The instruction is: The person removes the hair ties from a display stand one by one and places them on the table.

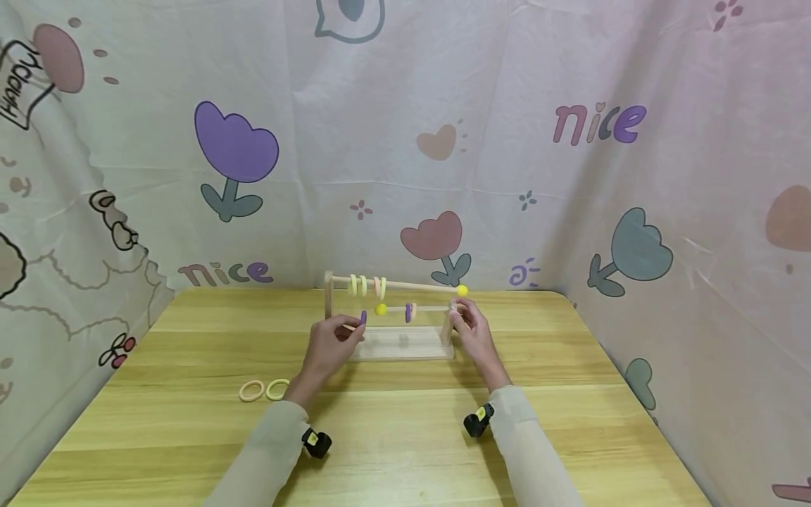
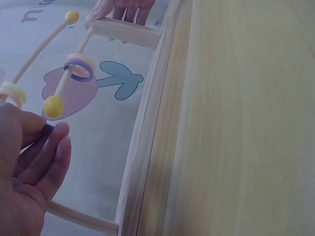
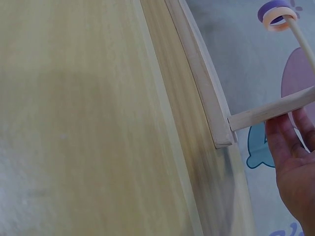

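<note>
My left hand (image 1: pixel 329 346) pinches a purple ring (image 1: pixel 363 317) between thumb and fingers, just left of the yellow ball (image 1: pixel 381 310) that tips the lower rod of a wooden stand (image 1: pixel 405 351). In the left wrist view the fingers mostly hide this ring (image 2: pixel 47 129). On the lower rod hang another purple ring (image 2: pixel 82 76) and a peach ring (image 3: pixel 272 23). The stand's right post (image 3: pixel 270 109) is held by my right hand (image 1: pixel 475 336) near its top. Several yellow-green and pink rings hang on the upper rod (image 1: pixel 418 285), which ends in a yellow ball (image 1: pixel 462 290).
A peach ring (image 1: pixel 251 391) and a yellow-green ring (image 1: pixel 277 389) lie on the wooden table (image 1: pixel 405 451), left of the stand and beside my left wrist. A patterned cloth (image 1: pixel 355 141) hangs behind the table and at both sides.
</note>
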Demonstrator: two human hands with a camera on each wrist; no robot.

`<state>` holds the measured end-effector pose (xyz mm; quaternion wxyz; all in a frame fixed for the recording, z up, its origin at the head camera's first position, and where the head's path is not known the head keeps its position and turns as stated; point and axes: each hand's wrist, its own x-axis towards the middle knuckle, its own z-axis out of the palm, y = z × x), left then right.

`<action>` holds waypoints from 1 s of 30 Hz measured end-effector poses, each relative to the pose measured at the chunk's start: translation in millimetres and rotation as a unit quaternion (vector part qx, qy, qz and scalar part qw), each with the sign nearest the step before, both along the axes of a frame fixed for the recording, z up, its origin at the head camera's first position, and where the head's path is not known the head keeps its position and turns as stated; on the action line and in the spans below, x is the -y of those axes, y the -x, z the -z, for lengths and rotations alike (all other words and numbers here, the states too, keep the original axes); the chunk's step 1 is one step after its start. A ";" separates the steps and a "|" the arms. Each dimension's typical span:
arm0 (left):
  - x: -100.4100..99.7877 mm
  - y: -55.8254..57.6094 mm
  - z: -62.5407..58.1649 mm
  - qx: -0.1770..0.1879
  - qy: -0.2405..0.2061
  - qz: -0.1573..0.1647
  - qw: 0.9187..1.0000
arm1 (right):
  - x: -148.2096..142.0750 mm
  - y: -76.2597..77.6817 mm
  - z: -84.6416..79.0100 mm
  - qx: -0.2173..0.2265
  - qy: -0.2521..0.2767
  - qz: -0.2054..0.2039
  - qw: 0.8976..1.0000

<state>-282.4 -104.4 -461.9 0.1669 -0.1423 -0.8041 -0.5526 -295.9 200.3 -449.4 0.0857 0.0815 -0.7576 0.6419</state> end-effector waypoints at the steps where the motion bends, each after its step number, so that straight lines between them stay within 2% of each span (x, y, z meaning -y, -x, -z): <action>1: 0.5 -0.1 0.3 -0.003 0.001 0.005 1.000 | -0.1 0.0 -0.1 -0.001 0.000 -0.001 1.000; 10: 9.5 -3.7 2.5 -0.032 -0.001 0.038 0.999 | 1.6 1.3 0.3 -0.014 0.001 0.004 1.000; 13: 13.0 -4.8 2.6 -0.043 0.004 0.042 0.998 | 0.2 8.5 9.4 -0.013 0.007 0.009 1.000; 18: 17.6 -6.5 0.5 -0.053 0.034 0.025 0.998 | -2.3 20.1 25.1 -0.016 0.013 0.014 1.000; 30: 27.9 -9.2 -3.8 -0.062 0.061 0.015 0.996 | -2.8 20.5 28.6 -0.022 0.003 0.021 1.000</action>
